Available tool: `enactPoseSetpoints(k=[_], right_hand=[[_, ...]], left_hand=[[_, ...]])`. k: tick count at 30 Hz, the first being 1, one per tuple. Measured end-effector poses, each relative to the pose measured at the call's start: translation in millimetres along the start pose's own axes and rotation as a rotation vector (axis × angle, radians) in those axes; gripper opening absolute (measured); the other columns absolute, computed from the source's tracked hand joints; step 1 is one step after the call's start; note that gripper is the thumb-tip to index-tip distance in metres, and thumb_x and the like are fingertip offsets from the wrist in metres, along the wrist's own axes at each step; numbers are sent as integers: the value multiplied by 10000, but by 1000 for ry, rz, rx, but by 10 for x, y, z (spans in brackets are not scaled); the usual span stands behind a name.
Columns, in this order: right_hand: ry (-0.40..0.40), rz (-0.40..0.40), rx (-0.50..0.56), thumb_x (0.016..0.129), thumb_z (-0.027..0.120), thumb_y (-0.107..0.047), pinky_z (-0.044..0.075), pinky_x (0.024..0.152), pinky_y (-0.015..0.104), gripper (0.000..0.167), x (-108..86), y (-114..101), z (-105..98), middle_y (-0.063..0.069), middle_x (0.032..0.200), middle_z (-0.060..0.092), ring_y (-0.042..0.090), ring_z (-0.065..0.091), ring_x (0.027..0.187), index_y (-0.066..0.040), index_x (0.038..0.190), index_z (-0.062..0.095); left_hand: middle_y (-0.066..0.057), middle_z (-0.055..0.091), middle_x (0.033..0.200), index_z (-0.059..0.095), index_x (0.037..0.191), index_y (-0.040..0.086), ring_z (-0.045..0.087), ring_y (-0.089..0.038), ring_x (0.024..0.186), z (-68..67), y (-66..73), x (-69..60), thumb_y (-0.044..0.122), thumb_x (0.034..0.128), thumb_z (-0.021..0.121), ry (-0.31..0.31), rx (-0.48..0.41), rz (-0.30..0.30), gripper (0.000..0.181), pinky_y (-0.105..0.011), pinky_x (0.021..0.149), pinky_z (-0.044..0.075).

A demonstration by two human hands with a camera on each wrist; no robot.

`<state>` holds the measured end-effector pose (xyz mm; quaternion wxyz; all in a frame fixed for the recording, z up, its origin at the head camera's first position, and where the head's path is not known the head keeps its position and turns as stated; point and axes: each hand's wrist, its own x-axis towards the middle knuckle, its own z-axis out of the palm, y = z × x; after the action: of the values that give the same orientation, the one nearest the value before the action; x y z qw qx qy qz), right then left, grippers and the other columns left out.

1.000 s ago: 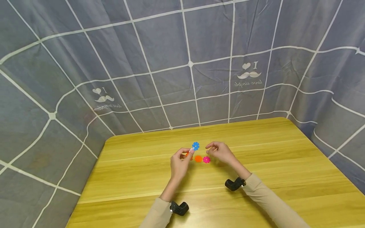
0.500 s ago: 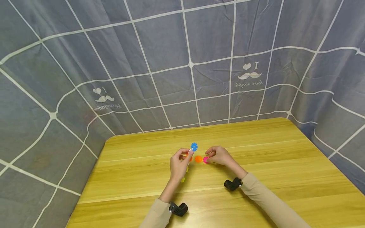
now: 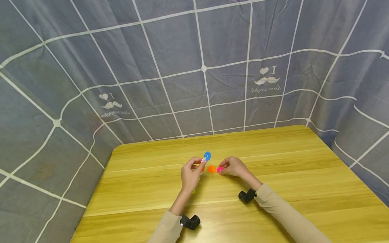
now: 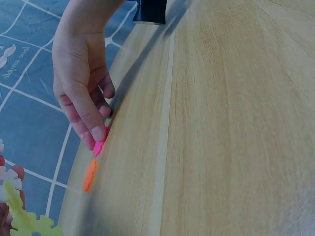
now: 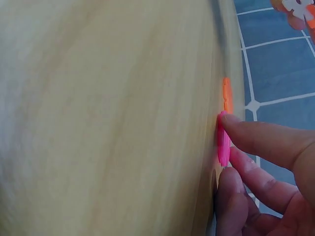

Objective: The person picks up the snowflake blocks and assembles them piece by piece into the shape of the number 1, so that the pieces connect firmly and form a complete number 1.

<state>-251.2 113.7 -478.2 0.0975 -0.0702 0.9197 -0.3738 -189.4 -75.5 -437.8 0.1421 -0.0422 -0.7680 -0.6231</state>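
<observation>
My left hand (image 3: 190,176) holds a joined string of notched plastic snowflake discs. A blue disc (image 3: 207,155) tops the string, and an orange-red one is partly covered by the fingers. Lower down, the left wrist view has a white disc (image 4: 11,178) and a yellow disc (image 4: 33,225). With thumb and fingers, my right hand (image 3: 235,167) pinches a pink snowflake disc (image 3: 220,169) at the table surface. Just left of it an orange disc (image 3: 211,169) lies on the table, close to the pink one.
The wood-grain table (image 3: 273,209) stretches around both hands. Grey curtain (image 3: 170,84) with white grid lines hangs beyond its back and sides. A black wrist camera (image 3: 190,222) sits on the left wrist, another (image 3: 247,195) on the right.
My right hand has come down and taken hold of the pink disc. The left hand stays nearly in place, its string shifting slightly.
</observation>
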Motion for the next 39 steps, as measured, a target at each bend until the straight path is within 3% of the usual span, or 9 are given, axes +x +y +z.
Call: enactPoseSetpoints(k=[5, 12, 19, 23, 29, 39], right_hand=[[-3, 7, 6, 711, 845, -146, 441, 693, 271, 262, 11, 18, -13, 21, 829, 663, 140, 569, 758, -65, 911, 696], [-10, -39, 86, 789, 754, -44, 421, 620, 231, 153, 4, 98, -18, 36, 755, 627, 124, 524, 675, -13, 915, 674], [-61, -30, 174, 872, 643, -32, 395, 530, 189, 148, -13, 177, -57, 45, 748, 622, 101, 486, 604, 42, 990, 694], [-64, -39, 232, 890, 600, -33, 410, 511, 192, 179, -30, 194, -88, 58, 752, 606, 109, 503, 591, 57, 1028, 670], [-14, -55, 261, 901, 612, -77, 446, 502, 202, 206, -53, 174, -140, 62, 761, 592, 127, 522, 593, 49, 1060, 652], [39, -154, 251, 919, 566, -78, 476, 487, 266, 236, -115, 60, -248, 116, 826, 624, 257, 586, 611, 47, 1101, 648]], left_hand=[[-219, 700, 796, 708, 897, -26, 600, -462, 678, 1, -12, 1, 110, 872, 701, -12, 5, 9, 138, -116, 449, 358], [-209, 701, 795, 722, 877, -13, 559, -166, 609, -6, -9, -5, 111, 865, 710, -43, 37, 10, 125, -107, 444, 336], [-217, 696, 822, 717, 890, -9, 584, -243, 633, -21, -28, -13, 117, 872, 702, -65, 34, -3, 128, -98, 429, 323], [-223, 690, 814, 718, 892, -5, 582, -275, 638, 10, -123, 11, 122, 875, 699, -56, 56, -19, 129, -64, 416, 284], [-195, 698, 795, 731, 911, 53, 554, -142, 581, 49, -390, 78, 184, 866, 719, -41, 71, -22, 139, -86, 397, 317], [-107, 699, 770, 728, 883, 120, 555, -127, 591, 15, -422, 70, 265, 859, 727, -60, 69, -1, 147, -153, 424, 368]])
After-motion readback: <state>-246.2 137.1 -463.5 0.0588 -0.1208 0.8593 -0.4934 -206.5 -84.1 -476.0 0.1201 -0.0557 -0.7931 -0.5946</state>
